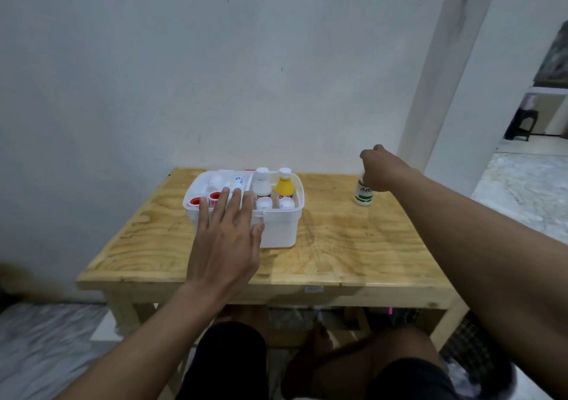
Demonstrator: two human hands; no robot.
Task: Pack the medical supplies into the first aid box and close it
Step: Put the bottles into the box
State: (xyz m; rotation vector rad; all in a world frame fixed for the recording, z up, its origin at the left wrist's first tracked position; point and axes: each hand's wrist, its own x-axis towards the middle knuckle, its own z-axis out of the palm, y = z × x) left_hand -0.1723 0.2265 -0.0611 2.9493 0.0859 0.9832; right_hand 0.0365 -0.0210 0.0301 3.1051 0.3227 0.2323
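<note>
The white first aid box [278,229] stands open on the wooden table [338,246]. Inside it are a yellow bottle [284,186], a white bottle [262,184], two white caps, two red-capped containers [194,201] and a tube. My left hand [227,239] hovers flat with fingers spread over the box's front left rim. My right hand [379,169] reaches to the far right of the table and grips the top of a small white bottle with a green label [363,195], which stands on the table apart from the box.
A white wall rises right behind the table. A white pillar stands at the back right, with a doorway and a dark stool [522,124] beyond. My knees are under the table's front edge.
</note>
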